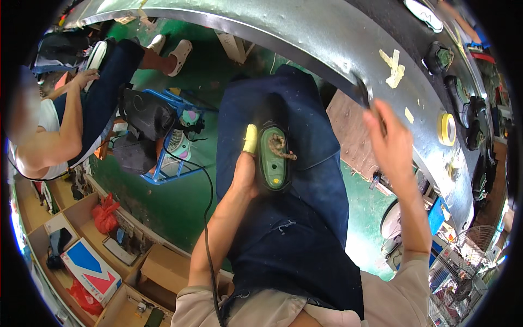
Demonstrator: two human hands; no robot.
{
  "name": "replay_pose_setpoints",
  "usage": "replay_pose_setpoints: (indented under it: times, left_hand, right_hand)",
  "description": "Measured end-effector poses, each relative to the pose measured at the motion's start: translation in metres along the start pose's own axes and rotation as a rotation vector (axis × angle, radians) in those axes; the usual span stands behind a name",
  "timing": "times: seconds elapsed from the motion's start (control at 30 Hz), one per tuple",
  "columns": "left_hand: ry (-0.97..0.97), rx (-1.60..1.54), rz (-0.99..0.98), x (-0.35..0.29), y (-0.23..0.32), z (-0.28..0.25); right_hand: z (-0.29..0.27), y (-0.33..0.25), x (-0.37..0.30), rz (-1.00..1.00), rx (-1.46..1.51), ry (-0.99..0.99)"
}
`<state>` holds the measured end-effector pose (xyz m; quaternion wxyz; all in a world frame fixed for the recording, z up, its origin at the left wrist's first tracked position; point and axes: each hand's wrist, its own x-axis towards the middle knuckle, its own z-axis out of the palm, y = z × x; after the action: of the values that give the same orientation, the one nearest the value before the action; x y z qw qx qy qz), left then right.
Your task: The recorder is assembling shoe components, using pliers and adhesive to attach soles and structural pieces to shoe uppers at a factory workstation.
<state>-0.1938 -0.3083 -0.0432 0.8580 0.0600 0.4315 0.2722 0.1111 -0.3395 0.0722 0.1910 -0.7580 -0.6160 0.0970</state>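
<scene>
On my lap, over a dark blue apron (305,218), stands a dark shoe on a green shoe last (267,168). A knotted brown cord (279,146) loops out of the last's top. My left hand (246,166) grips the shoe's left side, and yellow tape wraps one finger; the other fingers are hidden beneath. At the right, my right hand (389,139) is closed round a slim dark tool (362,95) by the metal bench edge. Motion blurs that tool, so its exact kind cannot be made out.
A curved metal workbench (316,38) spans the far side and right, with a yellow tape roll (447,129) and dark shoes (460,101) beyond. A co-worker (60,125) sits at left near a blue stool (163,163). A black cable (210,229) passes my left arm; a fan (463,272) stands lower right.
</scene>
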Motion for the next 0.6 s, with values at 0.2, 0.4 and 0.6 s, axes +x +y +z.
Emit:
replay_pose_setpoints:
  times: [0.2, 0.4, 0.6]
  left_hand:
    - [0.027, 0.005, 0.040, -0.018, 0.026, 0.038]
    - [0.125, 0.213, 0.347, -0.016, 0.000, 0.033]
    - [-0.100, 0.685, 0.896, -0.044, 0.011, 0.082]
  right_hand:
    - [-0.006, 0.016, 0.064, -0.372, -0.433, 0.261]
    - [0.030, -0.011, -0.033, 0.077, 0.777, -0.702]
    - [0.038, -0.058, -0.028, 0.108, 1.183, -0.586]
